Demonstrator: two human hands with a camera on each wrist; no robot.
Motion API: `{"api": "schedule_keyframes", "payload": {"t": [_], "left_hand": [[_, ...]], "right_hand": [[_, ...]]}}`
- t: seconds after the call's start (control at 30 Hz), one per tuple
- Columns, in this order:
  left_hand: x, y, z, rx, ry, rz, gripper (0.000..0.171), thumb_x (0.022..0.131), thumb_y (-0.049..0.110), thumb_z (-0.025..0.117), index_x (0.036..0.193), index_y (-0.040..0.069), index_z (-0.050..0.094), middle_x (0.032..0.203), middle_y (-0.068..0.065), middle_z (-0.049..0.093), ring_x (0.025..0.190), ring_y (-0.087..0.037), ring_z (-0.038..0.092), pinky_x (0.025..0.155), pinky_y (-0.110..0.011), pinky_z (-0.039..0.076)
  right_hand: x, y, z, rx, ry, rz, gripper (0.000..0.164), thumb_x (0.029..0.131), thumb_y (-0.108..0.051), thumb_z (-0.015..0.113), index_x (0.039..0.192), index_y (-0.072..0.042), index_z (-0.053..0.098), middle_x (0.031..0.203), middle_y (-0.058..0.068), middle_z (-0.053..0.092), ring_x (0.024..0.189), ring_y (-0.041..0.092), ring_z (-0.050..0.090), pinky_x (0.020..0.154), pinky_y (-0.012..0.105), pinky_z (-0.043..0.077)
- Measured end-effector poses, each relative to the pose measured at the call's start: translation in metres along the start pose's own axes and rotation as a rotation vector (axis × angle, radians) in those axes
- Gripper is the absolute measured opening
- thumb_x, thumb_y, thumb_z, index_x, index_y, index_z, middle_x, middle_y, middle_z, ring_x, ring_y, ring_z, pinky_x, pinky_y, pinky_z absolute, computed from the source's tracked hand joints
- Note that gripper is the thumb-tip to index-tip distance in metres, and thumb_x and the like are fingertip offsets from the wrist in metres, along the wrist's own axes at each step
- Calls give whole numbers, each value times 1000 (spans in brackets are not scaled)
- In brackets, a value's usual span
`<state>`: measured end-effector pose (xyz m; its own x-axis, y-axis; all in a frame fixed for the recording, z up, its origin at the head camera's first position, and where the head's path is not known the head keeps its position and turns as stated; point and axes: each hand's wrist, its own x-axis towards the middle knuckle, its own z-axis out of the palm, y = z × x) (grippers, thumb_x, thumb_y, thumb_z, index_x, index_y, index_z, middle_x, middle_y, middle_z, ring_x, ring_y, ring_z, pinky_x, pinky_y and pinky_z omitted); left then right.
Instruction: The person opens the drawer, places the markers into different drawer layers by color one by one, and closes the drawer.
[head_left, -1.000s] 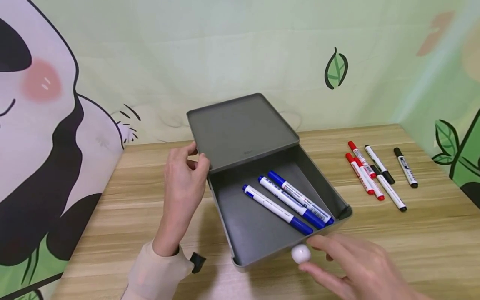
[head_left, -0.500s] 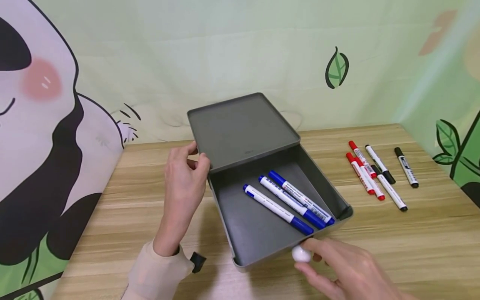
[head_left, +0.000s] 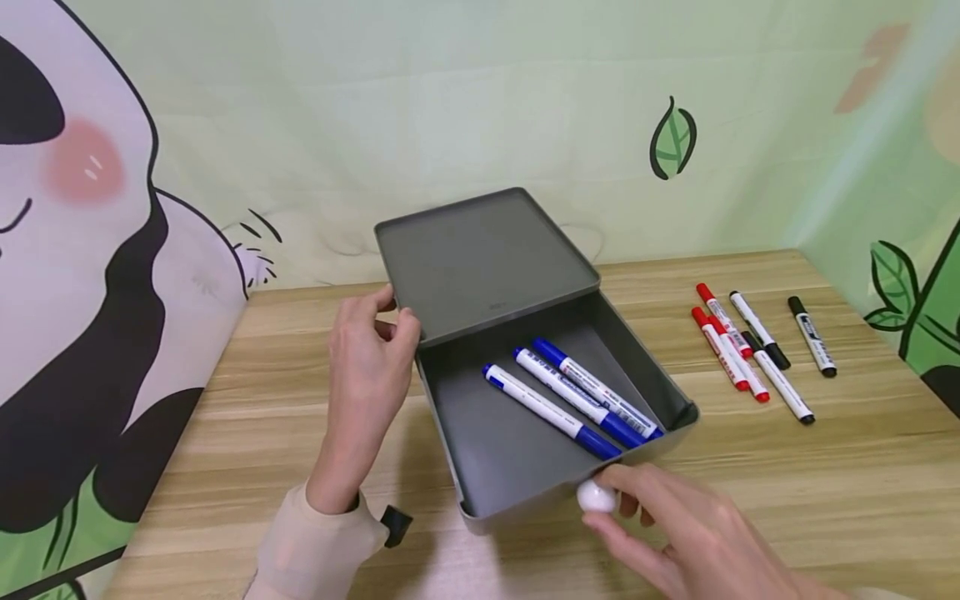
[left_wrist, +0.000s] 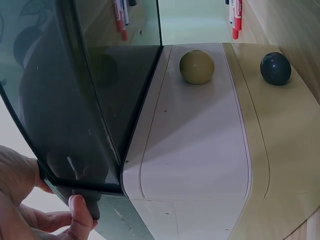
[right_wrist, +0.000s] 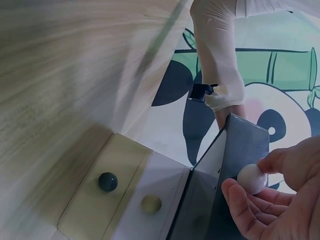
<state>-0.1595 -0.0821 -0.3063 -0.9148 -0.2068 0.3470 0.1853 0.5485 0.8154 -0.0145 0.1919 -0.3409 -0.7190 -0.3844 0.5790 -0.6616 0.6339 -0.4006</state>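
A small drawer cabinet with a dark grey, rimmed top stands on the table, its grey top drawer pulled out. Three blue-capped white markers lie slantwise inside the drawer. My right hand pinches the round white knob on the drawer front between thumb and index finger. At the cabinet's left side, my left hand grips the front corner. In the left wrist view, below the grey drawer, are a whitish drawer with a yellow knob and a yellowish drawer with a dark knob.
To the right on the wooden table lie several loose markers: red-capped ones and black-capped ones, one black-capped marker apart from the others. A printed fabric backdrop rises behind the table.
My right hand has closed its thumb and finger on the white knob. The drawer front has moved slightly inward, with the blue markers in it. My left hand stays put.
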Motion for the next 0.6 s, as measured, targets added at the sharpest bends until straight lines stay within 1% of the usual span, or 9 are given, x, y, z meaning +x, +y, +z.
{"api": "schedule_keyframes", "payload": {"t": [0.13,0.37,0.6], "left_hand": [[0,1,0,1,-6,-2,45,93,14,57,134,-3,66,122,-16,64,85,-24,67,73,-34,52],[-1,1,1,1,-7,-1,45,93,14,58,134,-4,66,121,-17,64,85,-25,67,72,-35,52],[0,2,1,-1,-15,-7,45,94,15,58,134,-4,66,121,-16,63,84,-24,66,71,-34,52]], "right_hand": [[4,0,-2,13,-1,-15,36,104,-48,50,111,-16,66,89,-14,60,74,0,55,55,6,41],[13,3,0,7,42,-98,34,106,-42,50,110,-13,66,89,-12,61,74,3,56,60,7,43],[22,7,3,19,59,-87,37,106,-43,49,109,-10,67,91,-10,65,74,2,57,62,9,45]]}}
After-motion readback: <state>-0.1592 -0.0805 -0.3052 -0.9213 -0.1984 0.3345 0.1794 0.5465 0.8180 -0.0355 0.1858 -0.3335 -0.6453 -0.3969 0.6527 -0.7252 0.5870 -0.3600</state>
